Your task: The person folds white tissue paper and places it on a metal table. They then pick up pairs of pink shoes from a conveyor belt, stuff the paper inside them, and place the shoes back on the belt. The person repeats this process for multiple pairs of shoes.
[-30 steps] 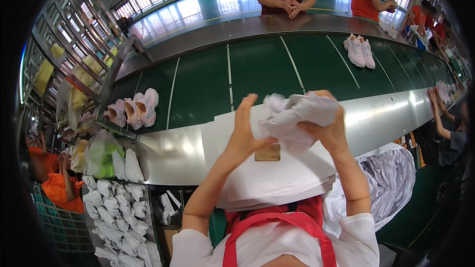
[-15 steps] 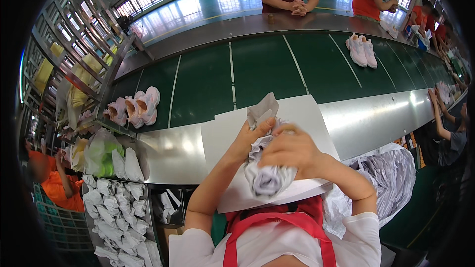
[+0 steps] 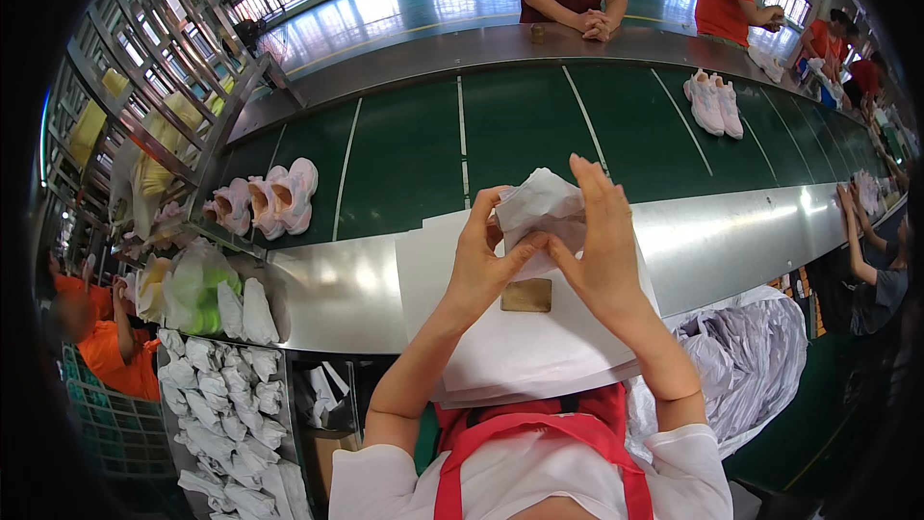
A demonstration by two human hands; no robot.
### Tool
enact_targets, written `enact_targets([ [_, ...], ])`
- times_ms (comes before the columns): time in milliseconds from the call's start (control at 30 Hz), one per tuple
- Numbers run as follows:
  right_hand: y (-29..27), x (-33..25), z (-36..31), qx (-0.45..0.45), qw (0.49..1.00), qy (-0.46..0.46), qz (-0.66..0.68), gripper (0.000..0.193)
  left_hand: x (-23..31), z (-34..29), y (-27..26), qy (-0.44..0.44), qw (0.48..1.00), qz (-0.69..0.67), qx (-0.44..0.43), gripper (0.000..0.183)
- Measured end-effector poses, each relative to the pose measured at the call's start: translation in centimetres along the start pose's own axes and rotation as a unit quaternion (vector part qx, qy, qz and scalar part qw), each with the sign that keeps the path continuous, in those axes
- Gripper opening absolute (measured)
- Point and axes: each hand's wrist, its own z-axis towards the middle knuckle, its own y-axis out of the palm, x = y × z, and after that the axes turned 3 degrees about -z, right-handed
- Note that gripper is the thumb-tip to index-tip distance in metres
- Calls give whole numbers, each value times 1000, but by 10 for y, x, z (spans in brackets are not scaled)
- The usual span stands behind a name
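A crumpled piece of white-grey paper is held up over a stack of white paper sheets. My left hand grips its left side, fingers curled behind and thumb in front. On the other side, my right hand has its fingers stretched upward and its thumb tip by the paper's lower edge, close to my left thumb. The far side of the paper is hidden. Below my hands, a flat tan rectangular block lies on the sheets.
Beyond the metal ledge runs a green conveyor with pale pink shoes at left and another pair at right. Wrapped paper bundles fill a bin at lower left. A bag of paper sits at right. Co-workers stand around.
The paper, earlier a thick roll hanging toward me, is now raised between my hands. My right hand has gone from closed around it to stretched fingers. The tan block has come into view.
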Motion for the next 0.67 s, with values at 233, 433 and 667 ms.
enact_targets([
  [233,1,-8,-16,-9,998,38,50,93,-6,5,1,26,995,-75,63,42],
  [433,26,-13,-15,-55,988,88,111,86,-8,-1,-9,-61,993,-98,22,35],
  [667,51,-14,-24,-210,890,200,351,66,-21,3,-7,25,983,-26,178,51],
])
